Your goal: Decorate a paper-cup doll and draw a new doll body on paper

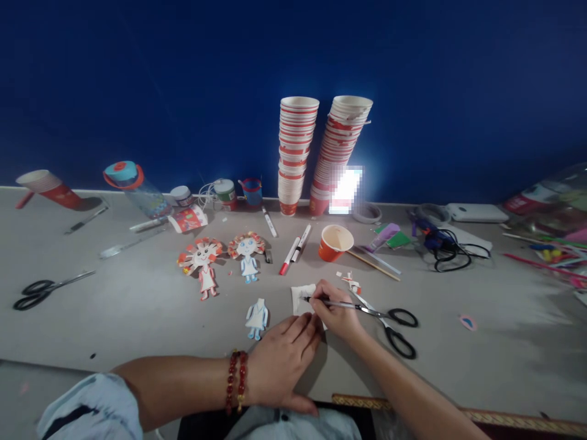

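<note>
Paper [299,294] lies partly hidden by the flattened left hand [282,354] and right hand [338,316] gripping a pen [337,303].

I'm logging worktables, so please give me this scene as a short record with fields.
Work piece: small white paper piece, partly hidden by the hands
Right hand: bare right hand grips a slim silver-grey pen, tip at the paper
Left hand: bare left hand, palm down, reaching the paper's edge
Paper figures: a red-outlined doll, a blue-outlined doll and a headless blue-outlined body
Scissors: black-handled metal scissors beside the right hand
Behind: two tall stacks of red-and-white paper cups, one leaning
</note>
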Tool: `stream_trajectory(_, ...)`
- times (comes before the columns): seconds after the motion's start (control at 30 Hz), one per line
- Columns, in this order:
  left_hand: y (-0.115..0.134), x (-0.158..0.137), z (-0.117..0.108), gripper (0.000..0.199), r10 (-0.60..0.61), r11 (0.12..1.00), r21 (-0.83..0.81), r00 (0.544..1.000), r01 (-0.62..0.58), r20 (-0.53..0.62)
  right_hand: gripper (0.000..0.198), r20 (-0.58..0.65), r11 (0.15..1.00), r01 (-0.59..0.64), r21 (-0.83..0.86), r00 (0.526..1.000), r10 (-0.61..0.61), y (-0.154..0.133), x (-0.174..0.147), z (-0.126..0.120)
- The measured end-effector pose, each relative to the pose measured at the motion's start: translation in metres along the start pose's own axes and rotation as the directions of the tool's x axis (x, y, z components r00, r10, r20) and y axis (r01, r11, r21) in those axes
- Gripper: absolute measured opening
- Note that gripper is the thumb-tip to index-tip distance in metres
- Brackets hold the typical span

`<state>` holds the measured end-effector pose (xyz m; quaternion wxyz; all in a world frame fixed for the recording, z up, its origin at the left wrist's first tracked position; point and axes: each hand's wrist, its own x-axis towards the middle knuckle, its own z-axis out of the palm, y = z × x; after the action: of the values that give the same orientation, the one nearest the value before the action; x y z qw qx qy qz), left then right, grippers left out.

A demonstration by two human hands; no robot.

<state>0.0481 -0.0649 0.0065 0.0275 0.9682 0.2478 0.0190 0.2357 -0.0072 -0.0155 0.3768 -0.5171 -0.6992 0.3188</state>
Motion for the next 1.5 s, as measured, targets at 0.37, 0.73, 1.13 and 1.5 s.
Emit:
stream_trajectory(0.37, 0.0008, 0.0001, 0.0015, 0.102, -0.002, 1.0, 0.016, 1.0, 0.002, -0.006, 0.01, 0.02, 1.0, -0.013, -0.002, 1.0, 0.013, 0.0013, -0.0008, 0.0002)
stream_trajectory(0.73, -0.0001, -0.0004, 0.0003, 0.097, -0.001, 1.0, 0.008, 1.0, 0.001, 0.007, 0.01, 0.033, 1.0, 0.002, -0.027, 0.999, -0.001, 0.0007, 0.0, -0.001)
stream_trajectory(1.13, 0.0038, -0.001, 0.0036, 0.102, 0.019, 0.997, 0.077, 1.0, -0.018, -0.019, 0.01, 0.029, 1.0, 0.004, -0.023, 1.0, -0.003, 0.002, -0.0002, -0.0003)
stream_trajectory(1.5, 0.0043, -0.0009, 0.0014, 0.102, 0.018, 0.997, 0.077, 1.0, -0.018, -0.003, 0.01, 0.038, 0.999, -0.007, -0.033, 0.999, 0.008, 0.0021, -0.001, -0.0004)
